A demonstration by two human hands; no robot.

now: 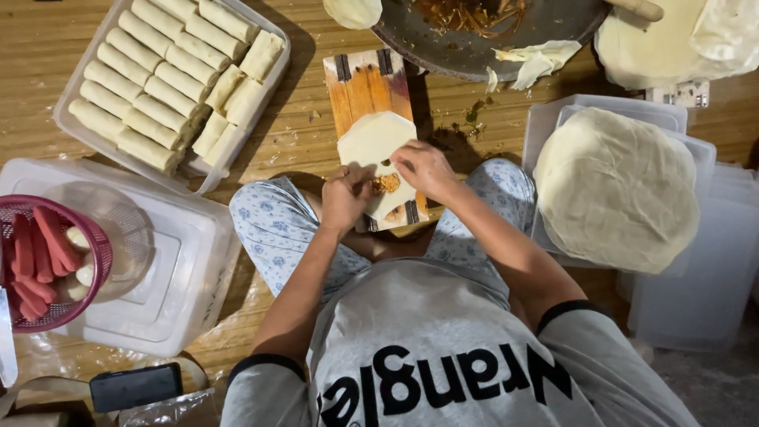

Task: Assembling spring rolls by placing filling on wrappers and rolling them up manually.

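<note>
A pale, thin pastry wrapper (376, 142) lies flat on a small wooden board (365, 83) just in front of the person's knees, with a small heap of orange-brown filling (386, 183) on its near end. The left hand (346, 198) sits at the wrapper's 7 o'clock corner, fingers curled and pinching the near edge of the sheet beside the filling. The right hand (427, 168) rests at the wrapper's 4 o'clock edge, fingers bent down onto the dough and pressing it just beside the filling; neither hand is spread open. The board lies on a wooden floor (300, 134), between the person's knees in blue-patterned trousers (273, 229). At 12 o'clock from the board, touching its far end, is a wide dark metal pan (443, 43) holding shredded orange filling, with scraps of torn wrapper (538, 59) on its rim. At 10 o'clock, well apart, a clear plastic tray (75, 103) holds rows of finished pale rolls (170, 79) packed side by side. At 3 o'clock, near the right forearm, a round stack of wrappers (617, 186) rests on upturned white plastic lids (696, 269). At 8 o'clock a white plastic container (182, 277) carries a pink basket (95, 237) of red sausage sticks (35, 253) and pale pieces. At 7 o'clock, close to the left elbow, lies a dark phone (136, 386).
</note>
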